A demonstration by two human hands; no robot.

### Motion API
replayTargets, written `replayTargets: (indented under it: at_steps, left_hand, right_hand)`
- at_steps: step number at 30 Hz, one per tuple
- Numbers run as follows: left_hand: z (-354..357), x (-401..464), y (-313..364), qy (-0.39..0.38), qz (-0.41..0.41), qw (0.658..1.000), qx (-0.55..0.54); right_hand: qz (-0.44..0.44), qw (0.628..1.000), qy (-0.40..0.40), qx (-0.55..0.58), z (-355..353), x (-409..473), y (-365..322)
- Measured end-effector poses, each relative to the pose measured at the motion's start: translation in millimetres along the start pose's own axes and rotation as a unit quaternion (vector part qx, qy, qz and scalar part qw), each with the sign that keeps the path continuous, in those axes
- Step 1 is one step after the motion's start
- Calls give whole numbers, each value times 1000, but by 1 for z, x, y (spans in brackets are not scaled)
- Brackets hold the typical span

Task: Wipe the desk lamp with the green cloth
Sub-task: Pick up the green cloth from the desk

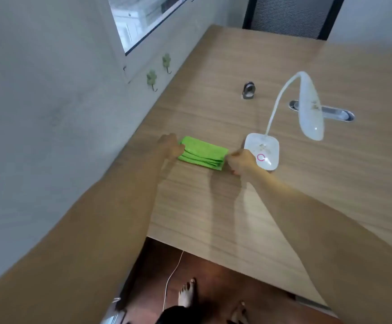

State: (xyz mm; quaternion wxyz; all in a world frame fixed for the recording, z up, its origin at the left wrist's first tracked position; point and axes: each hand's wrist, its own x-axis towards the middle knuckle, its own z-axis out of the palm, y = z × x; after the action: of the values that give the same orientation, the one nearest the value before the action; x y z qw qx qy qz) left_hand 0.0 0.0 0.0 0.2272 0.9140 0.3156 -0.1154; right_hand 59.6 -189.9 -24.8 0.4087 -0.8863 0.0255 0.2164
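Observation:
The green cloth [202, 153] lies folded in several layers on the wooden desk [213, 206], near the wall. My left hand [170, 146] grips its left end and my right hand [240, 162] pinches its right end. Just right of the cloth stands the white desk lamp: a flat base [266, 148] with a pink ring button and brownish smudges, a thin curved neck, and a long head [310, 108] that also carries a dirty patch. My right hand partly covers the base's near left corner.
A small grey metal clip-like object [248, 90] stands behind the cloth. A silver cable grommet [335, 112] is set in the desk behind the lamp head. Grey wall with two hooks [151, 79] runs along the left. A white cord [171, 277] hangs below the desk edge.

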Motion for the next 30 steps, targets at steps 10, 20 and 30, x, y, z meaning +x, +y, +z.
replayTargets:
  at_steps: [10, 20, 30]
  left_hand:
    - [18, 19, 0, 5, -78, 981, -177]
    - [16, 6, 0, -79, -153, 899, -404]
    - [-6, -24, 29, -179, -121, 851, -479]
  right_hand:
    - [109, 986, 2, 123, 18, 19, -6]
    - [124, 965, -73, 217, 8, 8, -16]
    - [87, 944, -91, 304, -35, -11, -3]
